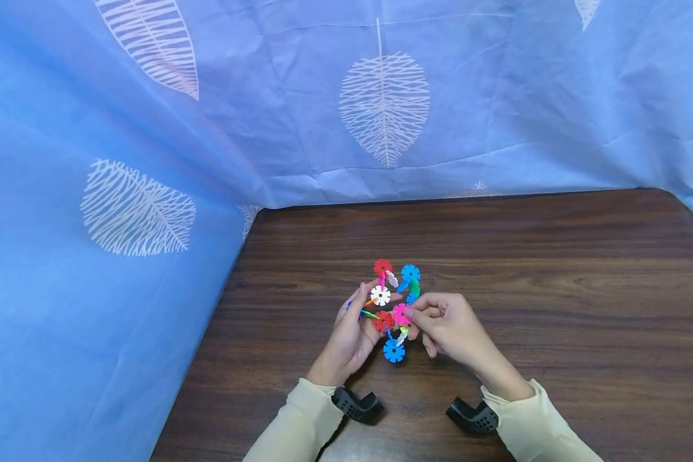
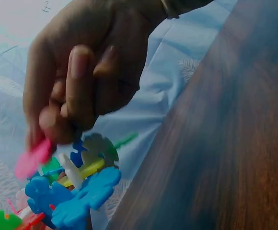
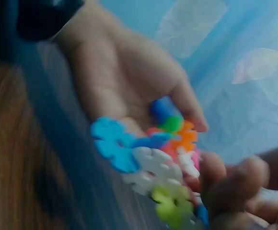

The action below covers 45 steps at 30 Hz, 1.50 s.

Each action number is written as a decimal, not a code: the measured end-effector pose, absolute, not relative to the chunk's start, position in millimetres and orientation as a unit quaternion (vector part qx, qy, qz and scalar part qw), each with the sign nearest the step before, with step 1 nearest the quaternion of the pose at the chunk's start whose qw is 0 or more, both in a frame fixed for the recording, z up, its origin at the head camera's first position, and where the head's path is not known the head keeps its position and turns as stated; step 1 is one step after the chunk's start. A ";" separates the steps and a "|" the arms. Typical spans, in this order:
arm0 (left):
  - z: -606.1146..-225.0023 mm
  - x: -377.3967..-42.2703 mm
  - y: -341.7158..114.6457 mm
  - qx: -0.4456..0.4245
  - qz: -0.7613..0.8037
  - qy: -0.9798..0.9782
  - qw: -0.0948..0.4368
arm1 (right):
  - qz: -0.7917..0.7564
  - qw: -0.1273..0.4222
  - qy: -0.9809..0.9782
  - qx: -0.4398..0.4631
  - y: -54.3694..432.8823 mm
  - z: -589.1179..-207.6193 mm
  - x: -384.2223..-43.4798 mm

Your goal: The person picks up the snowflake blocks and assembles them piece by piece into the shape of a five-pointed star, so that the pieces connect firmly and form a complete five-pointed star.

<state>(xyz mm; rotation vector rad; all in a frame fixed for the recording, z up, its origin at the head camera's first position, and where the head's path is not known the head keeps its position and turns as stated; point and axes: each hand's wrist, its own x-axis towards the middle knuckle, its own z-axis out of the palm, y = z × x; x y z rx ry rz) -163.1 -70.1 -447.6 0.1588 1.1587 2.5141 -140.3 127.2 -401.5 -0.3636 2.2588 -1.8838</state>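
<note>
A cluster of slotted plastic snowflake discs, joined edge to edge in many colours, lies in my left hand (image 1: pixel 344 341). Its thumb stretches along the near-left side while the other fingers support it from below. In the right wrist view the left palm (image 3: pixel 129 79) faces up under a blue disc (image 3: pixel 112 143) and its neighbours. My right hand (image 1: pixel 456 327) pinches a pink disc (image 1: pixel 401 314) between thumb and forefinger at the cluster's right side. Beside it sit a red disc (image 1: pixel 384 321) and a white disc (image 1: pixel 377 291); a blue disc (image 1: pixel 394 351) hangs nearest me.
The dark wood table (image 1: pixel 525 256) spreads beneath both hands. A blue curtain (image 1: pixel 300 96) with white leaf prints borders its back and left side. Each wrist carries a black camera mount, the left mount (image 1: pixel 358 405) and the right mount (image 1: pixel 473 416), both close above the tabletop.
</note>
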 end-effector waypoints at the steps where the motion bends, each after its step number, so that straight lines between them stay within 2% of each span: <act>1: -447.7 -162.6 -69.2 0.061 0.893 0.406 0.182 | -0.626 0.082 0.767 -0.117 124.2 -401.9 -140.4; 11: -449.5 -158.9 -61.0 0.130 0.900 0.368 0.193 | -0.605 0.027 0.792 -0.085 124.7 -403.5 -137.9; 19: -452.5 -159.2 -62.3 0.171 0.893 0.361 0.207 | -0.617 0.027 0.782 -0.078 124.3 -403.8 -133.7; 29: -453.4 -162.7 -68.2 0.207 0.874 0.357 0.256 | -0.631 0.027 0.770 -0.092 124.3 -400.5 -128.6; 35: -457.0 -162.9 -68.3 0.232 0.862 0.367 0.260 | -0.636 0.029 0.764 -0.104 122.6 -402.8 -127.7; 45: -454.3 -158.3 -74.8 0.260 0.834 0.400 0.277 | -0.642 -0.008 0.754 -0.139 120.9 -405.6 -126.8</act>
